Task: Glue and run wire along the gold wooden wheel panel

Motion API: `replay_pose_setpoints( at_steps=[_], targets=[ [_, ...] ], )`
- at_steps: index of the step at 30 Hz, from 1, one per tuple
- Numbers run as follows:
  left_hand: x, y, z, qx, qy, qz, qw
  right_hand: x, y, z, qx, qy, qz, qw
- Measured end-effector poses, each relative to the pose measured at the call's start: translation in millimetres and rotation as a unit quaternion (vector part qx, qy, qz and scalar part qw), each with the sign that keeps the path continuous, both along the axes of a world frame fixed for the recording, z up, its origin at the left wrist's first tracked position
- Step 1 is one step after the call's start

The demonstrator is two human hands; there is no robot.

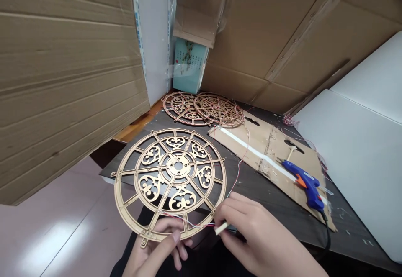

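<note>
A round wooden fretwork disc [171, 176] lies at the near edge of the dark table [251, 180], partly overhanging it. My left hand [160, 247] grips the disc's near rim, thumb on top and fingers underneath. My right hand [260, 235] is closed in a pinch on a small white stick [221, 228] at the rim, where a thin red and white wire [191, 222] runs along the disc's edge.
Two more fretwork discs [204, 109] lie at the table's far end. A blue glue gun [304, 183] rests on a flat cardboard sheet [273, 151] to the right. Cardboard walls stand left and behind; white panels [361, 143] lean on the right.
</note>
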State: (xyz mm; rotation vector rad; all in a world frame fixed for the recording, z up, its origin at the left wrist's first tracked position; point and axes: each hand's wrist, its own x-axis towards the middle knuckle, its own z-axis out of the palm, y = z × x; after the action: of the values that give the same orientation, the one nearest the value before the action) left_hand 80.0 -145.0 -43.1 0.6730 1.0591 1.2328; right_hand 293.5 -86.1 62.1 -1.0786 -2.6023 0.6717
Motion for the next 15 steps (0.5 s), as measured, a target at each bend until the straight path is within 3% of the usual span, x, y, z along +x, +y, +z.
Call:
replay_pose_setpoints(
  at_steps=[15],
  targets=[
    [-22, -3, -11.7, 0.029, 0.031, -0.073, 0.996, -8, 29, 6.1, -0.013, -0.006, -0.013, 1.0]
  ],
)
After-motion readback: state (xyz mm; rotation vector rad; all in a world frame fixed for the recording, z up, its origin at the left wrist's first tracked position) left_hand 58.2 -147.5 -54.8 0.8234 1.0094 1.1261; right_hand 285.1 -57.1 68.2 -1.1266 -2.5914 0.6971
